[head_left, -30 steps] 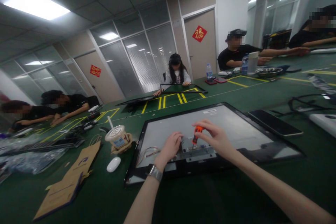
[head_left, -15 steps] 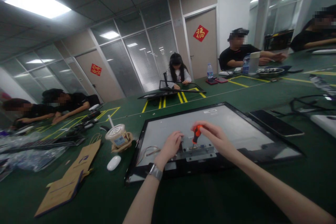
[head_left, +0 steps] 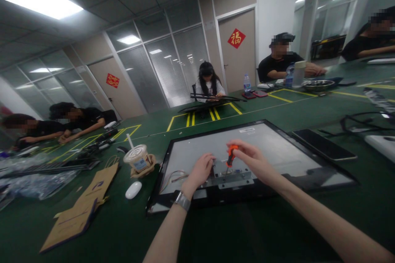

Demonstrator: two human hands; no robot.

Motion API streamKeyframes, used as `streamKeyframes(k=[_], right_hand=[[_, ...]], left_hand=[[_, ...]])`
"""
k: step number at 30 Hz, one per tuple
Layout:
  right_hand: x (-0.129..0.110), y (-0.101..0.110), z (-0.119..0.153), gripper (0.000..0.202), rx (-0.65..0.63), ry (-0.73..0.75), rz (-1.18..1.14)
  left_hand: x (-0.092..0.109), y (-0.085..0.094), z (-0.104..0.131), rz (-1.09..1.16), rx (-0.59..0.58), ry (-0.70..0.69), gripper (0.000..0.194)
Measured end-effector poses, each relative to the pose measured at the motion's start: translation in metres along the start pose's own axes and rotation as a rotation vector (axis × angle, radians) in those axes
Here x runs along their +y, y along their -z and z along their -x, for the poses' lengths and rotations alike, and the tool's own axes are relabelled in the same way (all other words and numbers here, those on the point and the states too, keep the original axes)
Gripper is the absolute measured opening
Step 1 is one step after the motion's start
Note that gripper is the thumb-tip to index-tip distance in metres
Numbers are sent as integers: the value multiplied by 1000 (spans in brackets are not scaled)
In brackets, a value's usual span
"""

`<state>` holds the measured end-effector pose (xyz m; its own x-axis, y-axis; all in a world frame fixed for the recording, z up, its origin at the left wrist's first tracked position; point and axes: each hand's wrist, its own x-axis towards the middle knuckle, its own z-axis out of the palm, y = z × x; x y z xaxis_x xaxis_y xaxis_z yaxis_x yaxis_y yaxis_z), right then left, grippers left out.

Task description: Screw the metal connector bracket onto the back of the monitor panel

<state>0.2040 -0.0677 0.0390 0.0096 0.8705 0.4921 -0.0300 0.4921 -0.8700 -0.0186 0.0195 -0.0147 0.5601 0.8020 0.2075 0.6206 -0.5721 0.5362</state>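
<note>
A flat display panel (head_left: 271, 146) with a black frame lies back side up in front of me. A metal bracket (head_left: 239, 180) with screws and small parts runs along its near side. My right hand (head_left: 251, 158) grips an orange and black screwdriver (head_left: 231, 157) by its handle. The shaft tilts down and its tip meets the bracket area. Curled at the bracket's left end is my left hand (head_left: 202, 170), with fingers bent together; whatever they hold or press is hidden. Thin wires (head_left: 175, 177) lie on the panel just left of it.
On the left are a lidded drink cup (head_left: 138, 159), a white mouse (head_left: 133, 190) and a paper bag (head_left: 78, 209). A black phone (head_left: 322, 144) and cables (head_left: 358, 121) lie to the right. Across the green table (head_left: 256, 230), a person handles a dark frame (head_left: 212, 100); other people sit around.
My right hand and the screwdriver have barely shifted; the tip stays at the bracket. My left hand keeps its place. The person opposite has turned and moved the dark frame.
</note>
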Motion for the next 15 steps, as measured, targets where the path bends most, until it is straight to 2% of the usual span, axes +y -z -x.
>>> streamKeyframes(k=[6,11,15], right_hand=[[-1,1,0,43,-20,27,0],[0,-1,1,34,-14,64,20],[-2,-2,2,35,-32,87,86]], left_hand=[[4,1,-1,-35,-23,24,41],[7,3,1,-18,-16,29,41],[7,3,1,-11,-14,18,42]])
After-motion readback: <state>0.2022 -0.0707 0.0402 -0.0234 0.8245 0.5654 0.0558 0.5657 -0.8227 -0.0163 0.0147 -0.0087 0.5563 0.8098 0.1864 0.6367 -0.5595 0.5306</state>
